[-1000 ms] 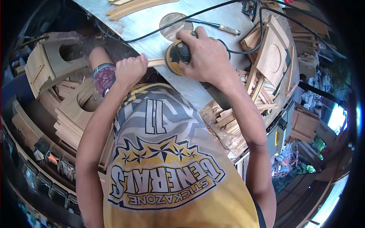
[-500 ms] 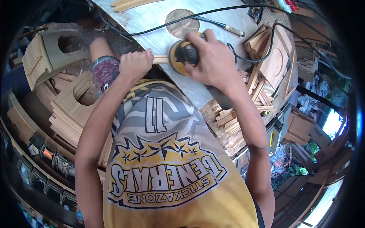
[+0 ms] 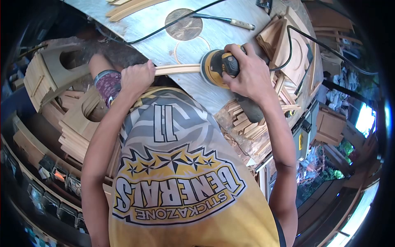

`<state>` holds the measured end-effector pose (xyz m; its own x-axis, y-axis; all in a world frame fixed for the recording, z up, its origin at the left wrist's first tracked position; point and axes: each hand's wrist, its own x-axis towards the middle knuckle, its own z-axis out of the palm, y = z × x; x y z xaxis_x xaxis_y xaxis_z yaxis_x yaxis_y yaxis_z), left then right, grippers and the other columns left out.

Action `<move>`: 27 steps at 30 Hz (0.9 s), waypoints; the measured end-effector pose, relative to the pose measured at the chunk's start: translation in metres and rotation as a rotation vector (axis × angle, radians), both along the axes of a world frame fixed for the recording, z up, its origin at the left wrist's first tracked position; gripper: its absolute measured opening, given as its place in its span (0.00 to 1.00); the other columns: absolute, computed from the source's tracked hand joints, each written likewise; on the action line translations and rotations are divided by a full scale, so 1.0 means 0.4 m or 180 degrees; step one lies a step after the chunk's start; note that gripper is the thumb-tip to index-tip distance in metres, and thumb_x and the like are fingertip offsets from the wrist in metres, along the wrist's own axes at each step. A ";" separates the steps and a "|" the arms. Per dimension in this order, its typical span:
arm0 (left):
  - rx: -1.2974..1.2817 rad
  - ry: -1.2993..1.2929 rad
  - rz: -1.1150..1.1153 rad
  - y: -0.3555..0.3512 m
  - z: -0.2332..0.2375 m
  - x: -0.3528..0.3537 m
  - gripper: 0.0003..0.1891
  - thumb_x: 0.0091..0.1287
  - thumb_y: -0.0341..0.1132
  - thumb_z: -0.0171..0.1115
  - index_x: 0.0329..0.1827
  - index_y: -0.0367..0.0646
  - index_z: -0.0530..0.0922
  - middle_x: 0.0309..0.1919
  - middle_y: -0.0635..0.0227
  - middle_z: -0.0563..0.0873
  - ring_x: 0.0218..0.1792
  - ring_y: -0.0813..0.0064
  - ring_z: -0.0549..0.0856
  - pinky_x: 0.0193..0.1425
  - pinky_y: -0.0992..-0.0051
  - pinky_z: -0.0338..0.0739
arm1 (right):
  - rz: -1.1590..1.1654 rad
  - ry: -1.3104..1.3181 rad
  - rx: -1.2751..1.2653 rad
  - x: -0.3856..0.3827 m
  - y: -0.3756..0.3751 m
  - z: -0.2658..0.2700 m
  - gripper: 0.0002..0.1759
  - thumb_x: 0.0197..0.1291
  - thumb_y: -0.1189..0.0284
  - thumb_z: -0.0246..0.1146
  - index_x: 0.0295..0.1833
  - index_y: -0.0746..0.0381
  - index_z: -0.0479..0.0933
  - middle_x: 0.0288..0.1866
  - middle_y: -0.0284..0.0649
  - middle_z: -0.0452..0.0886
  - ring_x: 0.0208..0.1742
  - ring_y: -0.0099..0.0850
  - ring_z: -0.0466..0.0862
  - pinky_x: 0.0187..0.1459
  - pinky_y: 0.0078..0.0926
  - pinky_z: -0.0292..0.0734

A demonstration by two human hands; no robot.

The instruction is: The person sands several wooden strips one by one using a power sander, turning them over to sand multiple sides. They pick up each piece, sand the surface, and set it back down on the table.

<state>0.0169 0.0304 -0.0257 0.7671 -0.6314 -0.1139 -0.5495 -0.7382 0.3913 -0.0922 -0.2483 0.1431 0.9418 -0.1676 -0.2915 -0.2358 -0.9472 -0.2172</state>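
Observation:
A narrow, slightly curved wooden strip (image 3: 177,69) runs across the edge of the pale work board (image 3: 152,47). My left hand (image 3: 138,77) is closed around the strip's left end. My right hand (image 3: 249,73) grips a yellow and black sander (image 3: 220,68) from above and from the right. The sander's round pad meets the strip's right end and hides it. Above the sander, a round wooden inset (image 3: 184,24) shows in the board, with a thin circle outline below it.
A chisel-like tool (image 3: 242,24) lies on the board beside a black cable (image 3: 158,33). Curved wood pieces (image 3: 133,9) lie at the top. Offcuts (image 3: 247,123) and panels (image 3: 294,53) are piled right. Stacked cut-out boards (image 3: 43,78) stand left.
My right hand and the sander have moved right along the strip, so more of the strip shows. My left hand has shifted slightly left and down, still holding its end.

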 end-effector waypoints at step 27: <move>-0.0110 -0.0010 -0.0093 -0.017 -0.016 -0.005 0.30 0.81 0.47 0.46 0.26 0.39 0.86 0.23 0.46 0.87 0.25 0.41 0.88 0.36 0.46 0.83 | 0.0404 0.0180 0.0141 0.062 0.128 0.006 0.33 0.48 0.64 0.77 0.61 0.50 0.73 0.52 0.57 0.76 0.42 0.61 0.87 0.41 0.54 0.86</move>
<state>0.0150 0.0236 -0.0319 0.7486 -0.6569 -0.0892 -0.5717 -0.7079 0.4147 -0.0673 -0.1972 0.1454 0.9365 -0.0340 -0.3490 -0.1277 -0.9600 -0.2492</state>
